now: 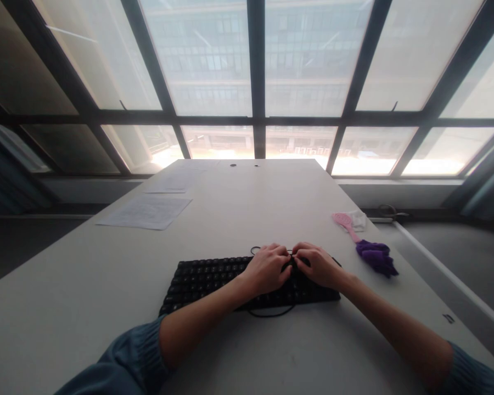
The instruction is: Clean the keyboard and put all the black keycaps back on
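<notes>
A black keyboard lies on the white table in front of me, turned slightly. My left hand rests over its right half, with fingers curled and thumb drawn in toward them. Close beside it, my right hand is bent in the same way over the keyboard's right end. The fingertips of both hands nearly meet near the far edge of the keys. Whatever they pinch there is small or hidden. A thin black cable loops out at the keyboard's near side, and another bit of it shows behind my hands.
To the right lie a pink-handled brush with a purple cloth-like head and a crumpled clear wrapper. Paper sheets lie at the left. The white table reaches toward large windows.
</notes>
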Motion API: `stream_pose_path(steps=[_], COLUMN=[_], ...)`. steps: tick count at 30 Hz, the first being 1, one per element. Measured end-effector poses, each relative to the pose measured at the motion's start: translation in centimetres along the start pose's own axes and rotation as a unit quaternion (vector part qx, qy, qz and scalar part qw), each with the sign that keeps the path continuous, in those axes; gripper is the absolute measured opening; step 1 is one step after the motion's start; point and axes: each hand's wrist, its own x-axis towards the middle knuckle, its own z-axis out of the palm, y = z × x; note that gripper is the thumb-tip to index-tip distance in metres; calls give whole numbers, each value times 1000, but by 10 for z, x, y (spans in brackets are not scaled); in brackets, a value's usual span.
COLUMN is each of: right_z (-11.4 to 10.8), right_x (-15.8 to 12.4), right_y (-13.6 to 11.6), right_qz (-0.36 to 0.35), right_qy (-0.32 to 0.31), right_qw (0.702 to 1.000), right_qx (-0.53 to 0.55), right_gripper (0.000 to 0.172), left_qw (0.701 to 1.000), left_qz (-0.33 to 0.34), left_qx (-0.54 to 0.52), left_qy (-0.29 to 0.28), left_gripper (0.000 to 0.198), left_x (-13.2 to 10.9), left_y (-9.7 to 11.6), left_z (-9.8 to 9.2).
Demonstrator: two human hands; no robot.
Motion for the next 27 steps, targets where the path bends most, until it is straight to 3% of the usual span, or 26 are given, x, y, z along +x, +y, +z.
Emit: stream_pose_path(steps=[7, 10, 13, 16, 19, 23, 27], right_z=[0, -5, -13, -20, -19, -3, 19], right_x=[-1, -1, -5, -17, -40, -76, -94], right_y=[-6, -8, -7, -1, 4, 0, -19], right_qz=[7, 28, 80, 154, 238, 314, 326], right_qy=[20, 69, 135, 180, 199, 205, 216], right_qw=[1000, 997, 987, 969, 944, 914, 905], right_qx=[19, 37, 40, 66, 110, 158, 169], right_gripper=[18, 19, 24, 32, 40, 46, 52], left_qw=[999, 997, 989, 976, 953, 898, 860], left_qz=[-17, -46, -102, -165, -257, -397, -441], left_qx=[-39, -68, -70, -56, -72, -137, -219], left_qy=[-20, 16, 80, 129, 143, 129, 134], left_gripper=[33, 46, 57, 59, 63, 78, 83], left_x=[2, 0, -15, -50, -108, -194, -250], left_y=[-4, -19, -47, -81, -107, -115, -103], left_z=[-4, -21, -51, -82, -98, -88, -63])
